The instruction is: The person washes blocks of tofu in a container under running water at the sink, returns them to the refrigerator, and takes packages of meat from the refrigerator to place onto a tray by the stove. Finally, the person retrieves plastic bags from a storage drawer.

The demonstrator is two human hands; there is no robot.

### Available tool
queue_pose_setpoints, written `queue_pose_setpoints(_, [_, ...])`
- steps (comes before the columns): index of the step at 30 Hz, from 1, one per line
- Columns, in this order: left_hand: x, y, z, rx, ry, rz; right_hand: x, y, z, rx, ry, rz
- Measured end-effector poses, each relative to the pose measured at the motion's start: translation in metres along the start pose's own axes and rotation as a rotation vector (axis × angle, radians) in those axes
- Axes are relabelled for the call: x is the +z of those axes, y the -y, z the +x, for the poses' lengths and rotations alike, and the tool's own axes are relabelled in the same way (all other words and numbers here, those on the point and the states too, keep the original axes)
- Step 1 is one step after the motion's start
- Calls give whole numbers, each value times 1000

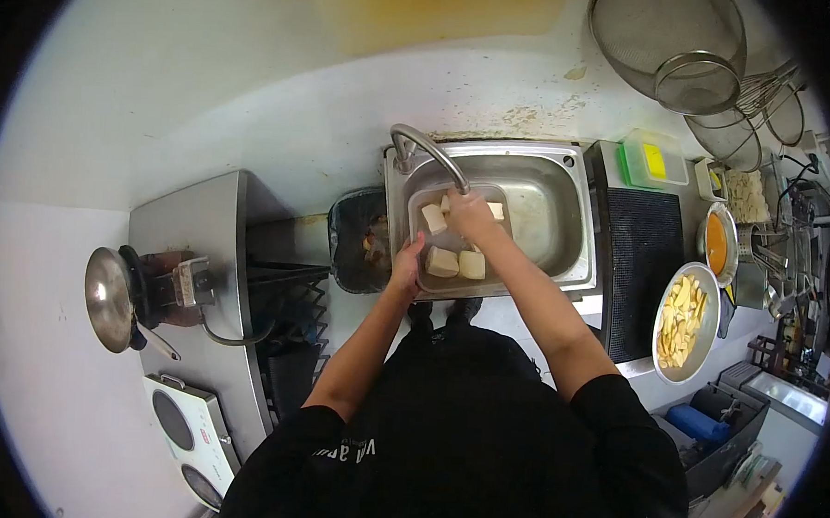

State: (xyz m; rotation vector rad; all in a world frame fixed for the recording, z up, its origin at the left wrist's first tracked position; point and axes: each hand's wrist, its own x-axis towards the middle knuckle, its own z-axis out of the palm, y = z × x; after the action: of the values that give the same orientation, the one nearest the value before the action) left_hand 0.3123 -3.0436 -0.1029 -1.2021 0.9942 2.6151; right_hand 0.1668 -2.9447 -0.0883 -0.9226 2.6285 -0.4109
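Several pale blocks [442, 262] lie in a rectangular see-through tub [488, 285] inside the steel sink [578, 238]. My left hand [407, 261] is at the tub's left side, its thumb upright by the rim and its other fingers hidden. Just below the curved faucet [438, 152], my right hand [471, 215] reaches over the tub among the blocks. Its fingers are curled and blurred, and whatever they may hold cannot be made out.
A black-lined bin [346, 247] stands left of the sink. To the right are a ribbed black mat [644, 260], a bowl of cut pale pieces [695, 322] and a bowl of orange liquid [718, 243]. Strainers [666, 34] hang on the wall. A pan [108, 296] sits far left.
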Motion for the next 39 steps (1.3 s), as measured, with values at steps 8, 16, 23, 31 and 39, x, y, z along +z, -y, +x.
queue_pose_setpoints(8, [-43,17,31,-11,130,-57,-13,-2,2,22,299,233])
queue_pose_setpoints(16, [-43,16,29,28,140,-29,-16,13,-10,51,109,99])
queue_pose_setpoints(23, [-31,4,13,10,70,-13,-26,-32,-27,-225,69,-297])
queue_pose_setpoints(31, [-53,11,29,-17,68,5,-23,-9,-14,-341,251,-694])
queue_pose_setpoints(39, [-38,-1,18,83,111,-34,-47,-19,-26,13,183,681])
